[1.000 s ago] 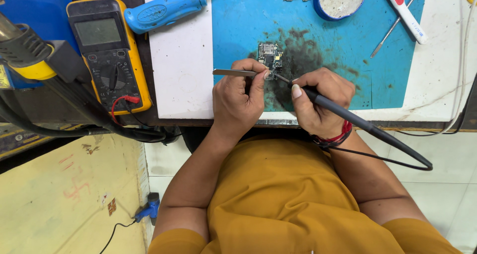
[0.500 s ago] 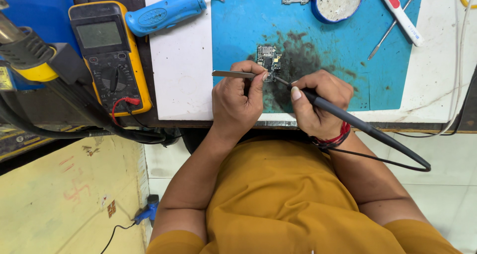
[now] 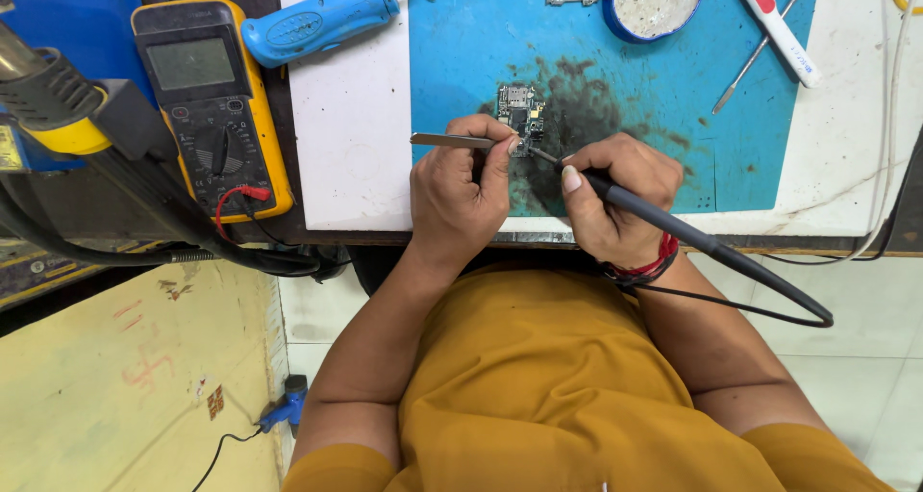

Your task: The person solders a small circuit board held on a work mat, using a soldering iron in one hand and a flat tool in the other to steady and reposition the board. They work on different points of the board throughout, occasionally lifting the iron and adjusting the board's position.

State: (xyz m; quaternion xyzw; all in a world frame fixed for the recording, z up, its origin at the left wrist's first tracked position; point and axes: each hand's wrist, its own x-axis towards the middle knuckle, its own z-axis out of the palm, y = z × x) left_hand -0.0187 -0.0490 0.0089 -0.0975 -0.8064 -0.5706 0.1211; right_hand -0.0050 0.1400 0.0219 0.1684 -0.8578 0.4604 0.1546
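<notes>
Evidently both hands were closed on tools over the small dark circuit board (image 3: 520, 113), which lay flat on the blue rubber work mat (image 3: 663, 126), on a sooty patch near the mat's front edge. The left hand (image 3: 461, 189) pinched slim metal tweezers (image 3: 452, 140) between thumb and fingers, their tips at the board's near edge. The right hand (image 3: 615, 199) gripped a black pen-shaped soldering iron (image 3: 673, 227) like a pencil, its tip touching the same edge; its cable looped off behind the wrist.

Such a board looked light, thin and stiff, yet fragile, with tiny parts on its face. It would best be held by its bare edges, and with the tweezers only lightly.

Left of the board, off the mat, lay a yellow-cased multimeter (image 3: 212, 107) and a blue plastic-handled tool (image 3: 322, 16). Beyond the board stood a round blue-rimmed tin (image 3: 659, 1), and to its right a white and red tool (image 3: 774, 25).
</notes>
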